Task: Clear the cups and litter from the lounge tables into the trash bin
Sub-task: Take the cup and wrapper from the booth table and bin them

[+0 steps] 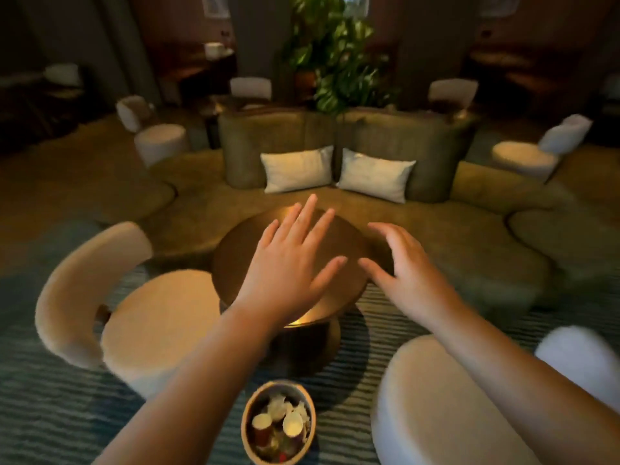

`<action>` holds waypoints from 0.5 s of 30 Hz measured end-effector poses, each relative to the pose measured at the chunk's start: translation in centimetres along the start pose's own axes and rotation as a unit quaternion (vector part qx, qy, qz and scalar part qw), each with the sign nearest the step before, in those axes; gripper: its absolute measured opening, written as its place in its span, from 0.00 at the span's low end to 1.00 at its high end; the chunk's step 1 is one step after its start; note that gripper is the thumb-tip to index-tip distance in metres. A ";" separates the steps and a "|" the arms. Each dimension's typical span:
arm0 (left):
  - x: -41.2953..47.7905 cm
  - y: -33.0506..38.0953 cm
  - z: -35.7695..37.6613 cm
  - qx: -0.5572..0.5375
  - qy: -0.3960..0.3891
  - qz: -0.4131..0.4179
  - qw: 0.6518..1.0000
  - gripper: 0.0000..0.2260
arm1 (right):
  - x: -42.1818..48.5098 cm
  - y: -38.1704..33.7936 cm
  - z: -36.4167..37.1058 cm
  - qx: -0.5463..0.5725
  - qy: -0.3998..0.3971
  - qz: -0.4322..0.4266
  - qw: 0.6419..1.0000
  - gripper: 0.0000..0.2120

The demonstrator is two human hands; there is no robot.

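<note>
A round dark lounge table (235, 260) with a glossy top stands in front of me. Both my hands hover over it with fingers spread and nothing in them: my left hand (288, 260) over the middle, my right hand (402, 273) over its right side. On the striped carpet close to me sits a round trash bin (251, 414); inside it lie paper cups (292, 425) and crumpled litter (277, 404). The hands hide part of the tabletop; the bare parts show no cups or litter.
Cream armchairs stand at the left (134, 317) and lower right (443, 404) of the table. A green curved sofa (486, 203) with two white pillows (298, 169) lies behind it. More stools, tables and a large plant (335, 62) fill the back.
</note>
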State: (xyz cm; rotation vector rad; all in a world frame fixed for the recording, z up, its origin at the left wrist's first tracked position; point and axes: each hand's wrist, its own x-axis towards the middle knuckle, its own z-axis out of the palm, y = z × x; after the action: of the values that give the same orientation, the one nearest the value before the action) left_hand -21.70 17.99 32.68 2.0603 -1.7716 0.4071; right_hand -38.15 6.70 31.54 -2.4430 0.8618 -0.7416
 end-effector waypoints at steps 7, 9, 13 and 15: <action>5.8 13.8 -7.9 -0.032 -0.021 0.060 0.997 0.30 | -6.1 0.9 -18.1 -0.042 0.069 0.025 0.996 0.27; 6.7 19.0 -8.5 -0.060 -0.018 0.083 0.995 0.30 | -9.7 2.8 -22.9 -0.053 0.073 0.038 0.995 0.27; 9.2 30.9 -7.9 -0.108 -0.041 0.128 0.985 0.31 | -16.9 7.5 -32.0 -0.106 0.099 0.071 0.987 0.28; 10.9 37.8 -7.2 -0.100 -0.030 0.166 0.981 0.31 | -20.6 10.3 -37.1 -0.138 0.122 0.084 0.979 0.28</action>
State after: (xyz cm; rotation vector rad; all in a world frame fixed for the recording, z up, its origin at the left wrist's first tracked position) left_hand -57.06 7.23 47.99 1.6600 -2.1067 0.2485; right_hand -78.91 4.88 46.94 -2.5053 1.3289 -0.9243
